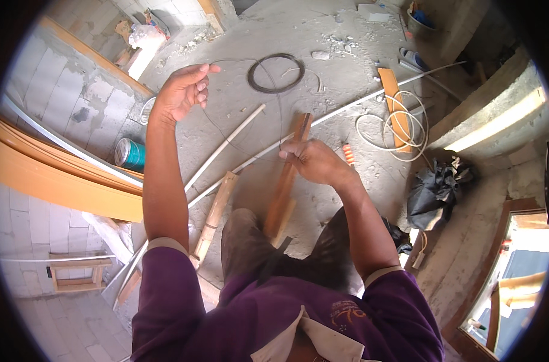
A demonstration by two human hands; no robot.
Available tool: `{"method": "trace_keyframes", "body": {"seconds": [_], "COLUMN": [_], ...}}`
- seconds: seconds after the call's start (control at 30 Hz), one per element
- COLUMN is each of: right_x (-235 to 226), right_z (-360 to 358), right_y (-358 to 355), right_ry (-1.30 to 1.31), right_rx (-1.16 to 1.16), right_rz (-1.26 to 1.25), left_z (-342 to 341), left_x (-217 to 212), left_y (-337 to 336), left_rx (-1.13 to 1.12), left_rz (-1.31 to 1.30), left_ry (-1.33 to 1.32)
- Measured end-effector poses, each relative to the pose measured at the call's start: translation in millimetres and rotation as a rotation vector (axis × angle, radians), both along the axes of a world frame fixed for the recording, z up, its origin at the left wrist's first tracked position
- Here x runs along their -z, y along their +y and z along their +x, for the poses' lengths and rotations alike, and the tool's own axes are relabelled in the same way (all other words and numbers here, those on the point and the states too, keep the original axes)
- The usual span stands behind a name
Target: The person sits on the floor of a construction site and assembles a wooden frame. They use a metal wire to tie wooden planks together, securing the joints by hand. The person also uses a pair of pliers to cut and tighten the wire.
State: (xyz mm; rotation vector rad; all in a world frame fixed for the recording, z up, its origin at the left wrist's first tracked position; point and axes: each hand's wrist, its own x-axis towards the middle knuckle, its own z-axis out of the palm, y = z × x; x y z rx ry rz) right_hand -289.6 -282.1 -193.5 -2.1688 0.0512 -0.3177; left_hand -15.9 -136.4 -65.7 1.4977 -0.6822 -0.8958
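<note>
My left hand [188, 90] is raised at the left with its fingers curled around a thin dark wire [219, 130]. The wire sags from that hand toward my right hand [310, 160], and another stretch leads from the left fingertips to a dark wire coil [251, 77] lying on the floor. Closed in a pinch, my right hand grips the wire in front of my knees. Just beneath it, a brown wooden board [281, 199] runs between my legs; whether the hand touches the board is unclear.
White pipes [341, 111] cross the floor, with a loose white hose [424, 130] at the right. A short wood piece [217, 208] lies by my left leg. Orange-brown panels [69, 175] and a green spool [130, 154] stand left. A black bag [432, 196] sits right.
</note>
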Motion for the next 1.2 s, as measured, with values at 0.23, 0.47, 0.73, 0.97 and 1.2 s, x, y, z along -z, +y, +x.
{"method": "trace_keyframes", "body": {"seconds": [0.23, 0.47, 0.73, 0.97, 1.2], "right_x": [5, 24, -1, 2, 14], "right_z": [4, 1, -3, -2, 0], "right_y": [7, -13, -19, -24, -27], "right_ry": [0.024, -0.169, 0.267, 0.292, 0.247], "right_rx": [-0.05, 0.01, -0.129, -0.346, -0.411], "right_rz": [-0.143, 0.074, 0.76, 0.855, 0.607], "left_z": [1, -2, 23, 30, 43], "left_x": [-47, -51, -56, -86, -90], "left_y": [-22, -10, 14, 32, 21], "left_rx": [0.098, -0.007, -0.121, -0.016, -0.187], "left_rz": [0.345, 0.314, 0.169, 0.308, 0.386], "left_ry": [-0.354, -0.715, -0.128, -0.209, -0.273]}}
